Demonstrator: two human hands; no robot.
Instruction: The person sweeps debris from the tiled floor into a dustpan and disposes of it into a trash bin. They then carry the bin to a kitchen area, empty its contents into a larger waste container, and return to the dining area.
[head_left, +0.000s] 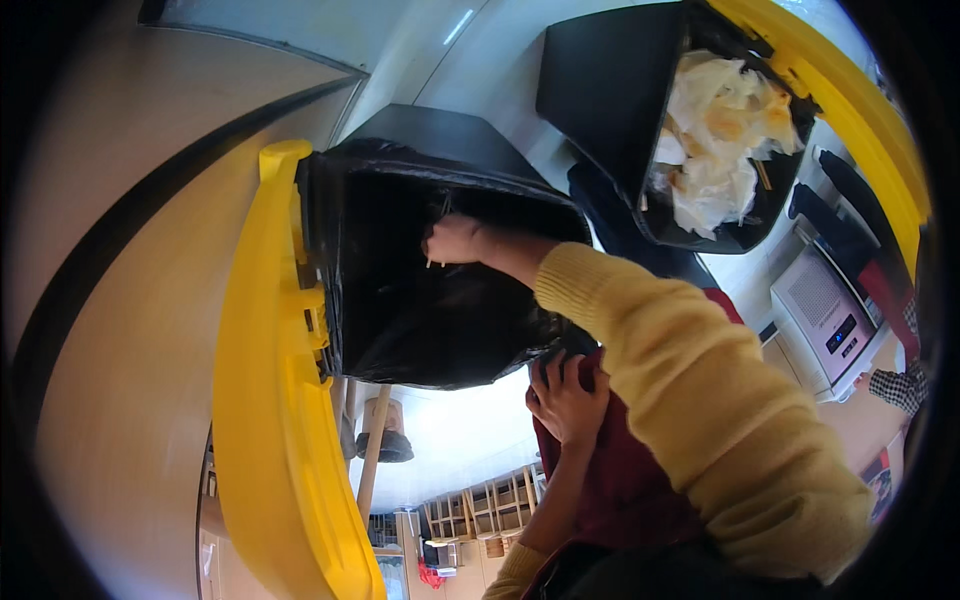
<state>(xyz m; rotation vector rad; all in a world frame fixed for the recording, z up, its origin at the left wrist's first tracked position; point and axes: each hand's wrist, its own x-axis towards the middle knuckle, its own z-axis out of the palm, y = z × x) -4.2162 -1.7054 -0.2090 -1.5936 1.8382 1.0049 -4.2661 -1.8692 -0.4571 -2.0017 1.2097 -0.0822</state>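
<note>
My right hand (454, 238), in a ribbed yellow sleeve, reaches into the mouth of a black bin (442, 139) lined with a black plastic bag (442, 330). Its fingers are closed around thin pale sticks (436, 264), likely chopsticks, whose ends poke out below the fist. The bin's yellow lid (262, 360) is swung open on the left. My left hand (568, 401) rests, fingers spread, on the dark red cloth (630, 465) over my lap, close to the bag's lower right edge. It holds nothing. The bottom of the bag is lost in shadow.
A second black bin (611, 82) with a raised yellow lid (847, 82) holds crumpled, stained white paper (716, 150) and sticks. At right, another person's hand (862, 381) is near a white appliance (817, 307). A wooden panel (127, 375) stands left; wooden stools (480, 517) are beyond.
</note>
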